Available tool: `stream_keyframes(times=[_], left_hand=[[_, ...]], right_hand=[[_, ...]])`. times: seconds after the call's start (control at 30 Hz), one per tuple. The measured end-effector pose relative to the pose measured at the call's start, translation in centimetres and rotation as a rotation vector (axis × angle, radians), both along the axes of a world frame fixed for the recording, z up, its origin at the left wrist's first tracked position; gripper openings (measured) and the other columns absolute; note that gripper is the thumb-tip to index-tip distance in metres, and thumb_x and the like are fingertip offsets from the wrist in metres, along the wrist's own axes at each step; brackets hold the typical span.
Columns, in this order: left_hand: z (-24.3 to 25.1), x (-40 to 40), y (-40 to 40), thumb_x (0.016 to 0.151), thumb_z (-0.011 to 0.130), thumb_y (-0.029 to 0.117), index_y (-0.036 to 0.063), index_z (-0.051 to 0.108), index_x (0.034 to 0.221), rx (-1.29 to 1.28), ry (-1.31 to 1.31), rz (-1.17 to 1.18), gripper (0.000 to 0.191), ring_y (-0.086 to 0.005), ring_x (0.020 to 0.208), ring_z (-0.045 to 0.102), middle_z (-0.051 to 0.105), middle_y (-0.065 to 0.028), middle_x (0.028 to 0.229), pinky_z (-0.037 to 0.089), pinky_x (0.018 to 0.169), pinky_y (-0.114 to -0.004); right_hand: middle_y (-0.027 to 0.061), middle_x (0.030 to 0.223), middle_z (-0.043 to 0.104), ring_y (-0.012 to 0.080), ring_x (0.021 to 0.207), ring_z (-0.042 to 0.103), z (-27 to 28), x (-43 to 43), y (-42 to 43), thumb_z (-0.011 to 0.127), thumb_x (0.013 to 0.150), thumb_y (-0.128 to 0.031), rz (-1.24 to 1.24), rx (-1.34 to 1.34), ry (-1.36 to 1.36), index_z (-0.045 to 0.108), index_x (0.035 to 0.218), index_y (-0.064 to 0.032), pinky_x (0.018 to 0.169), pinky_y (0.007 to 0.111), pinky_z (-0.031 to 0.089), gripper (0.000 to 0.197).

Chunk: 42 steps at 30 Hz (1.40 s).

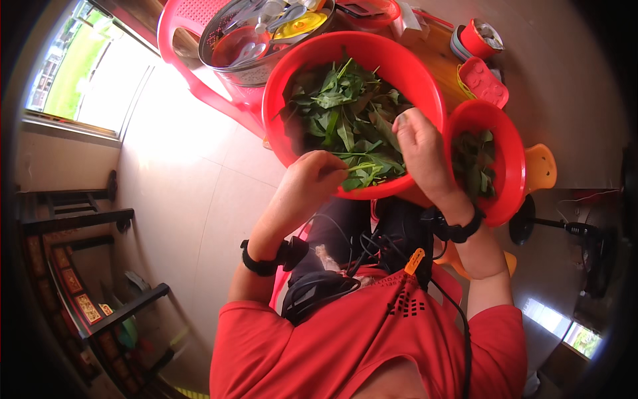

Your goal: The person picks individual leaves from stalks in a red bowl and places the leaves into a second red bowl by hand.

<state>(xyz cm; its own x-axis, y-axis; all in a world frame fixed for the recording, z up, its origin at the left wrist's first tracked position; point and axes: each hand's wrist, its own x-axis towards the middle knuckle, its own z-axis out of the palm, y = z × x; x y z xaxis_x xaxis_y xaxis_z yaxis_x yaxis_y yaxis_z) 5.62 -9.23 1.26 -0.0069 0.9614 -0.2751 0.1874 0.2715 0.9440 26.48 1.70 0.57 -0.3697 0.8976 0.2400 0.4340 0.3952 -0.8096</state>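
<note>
A large red plastic basin (428, 90) before me holds a heap of leafy greens (344, 104). My left hand (319, 172) is at the basin's near left rim, its fingers closed on thin green stems (363, 167) that point right over the leaves. My right hand (421, 142) is over the basin's right side, fingers curled with the thumb against them; whether something small is between them cannot be told. To the right, a smaller red basin (511, 154) holds more dark green leaves (473, 162).
Behind the big basin, a metal colander (239, 75) with spoons and a yellow lid stands on a pink plastic chair (214, 99). A pink molded tray (483, 82) and a red tin (478, 39) lie back right. Black cables (369, 244) hang over my lap.
</note>
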Motion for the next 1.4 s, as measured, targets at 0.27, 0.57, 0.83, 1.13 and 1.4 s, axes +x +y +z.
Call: stream_keyframes(times=[0.27,0.57,0.83,1.13,1.4], left_hand=[[-0.3,2.0,0.1,0.086,0.066,0.007,0.0011,0.068,0.097,0.38,0.314,-0.076,0.012,-0.0252,0.079,0.062,0.062,-0.0109,0.09,0.051,0.07,-0.033],[-2.0,2.6,0.3,0.078,0.061,0.002,0.0026,0.064,0.094,0.378,0.592,-0.285,0.016,-0.03,0.089,0.056,0.058,-0.0096,0.092,0.05,0.076,-0.039],[0.6,4.9,1.4,0.083,0.061,-0.001,-0.0004,0.06,0.094,0.723,0.459,-0.213,0.011,-0.0333,0.081,0.055,0.056,-0.0119,0.091,0.049,0.072,-0.04],[0.2,0.8,3.7,0.089,0.064,0.01,0.0042,0.065,0.103,0.491,0.544,-0.019,0.015,-0.0346,0.086,0.063,0.062,-0.016,0.096,0.052,0.074,-0.039],[1.9,-2.0,10.0,0.086,0.067,0.026,0.0016,0.059,0.124,0.235,1.076,-0.094,0.046,-0.0401,0.104,0.063,0.066,-0.0233,0.106,0.051,0.087,-0.046]], right_hand=[[0.0111,0.102,0.062,0.0209,0.095,0.06,1.2,0.6,-3.3,0.065,0.096,-0.021,0.384,-0.451,0.064,0.057,0.106,-0.0006,0.084,0.031,0.048,0.024],[0.0125,0.085,0.052,0.0315,0.08,0.056,0.3,0.4,-5.5,0.053,0.084,-0.003,0.403,0.463,-0.585,0.049,0.089,-0.0043,0.081,0.041,0.042,0.007],[-0.0014,0.081,0.054,0.0084,0.074,0.049,0.2,2.3,-4.6,0.05,0.098,-0.012,0.059,-0.665,0.359,0.059,0.095,-0.0024,0.063,0.025,0.04,0.014],[0.006,0.104,0.065,0.0138,0.092,0.06,-1.1,15.4,-0.5,0.058,0.1,-0.014,-0.43,-0.19,0.149,0.061,0.122,0.0053,0.084,0.028,0.049,0.029],[0.0237,0.12,0.061,0.0412,0.11,0.058,-1.9,18.2,-1.7,0.06,0.096,-0.014,-0.371,0.09,-0.698,0.059,0.128,0.0018,0.093,0.042,0.049,0.036]])
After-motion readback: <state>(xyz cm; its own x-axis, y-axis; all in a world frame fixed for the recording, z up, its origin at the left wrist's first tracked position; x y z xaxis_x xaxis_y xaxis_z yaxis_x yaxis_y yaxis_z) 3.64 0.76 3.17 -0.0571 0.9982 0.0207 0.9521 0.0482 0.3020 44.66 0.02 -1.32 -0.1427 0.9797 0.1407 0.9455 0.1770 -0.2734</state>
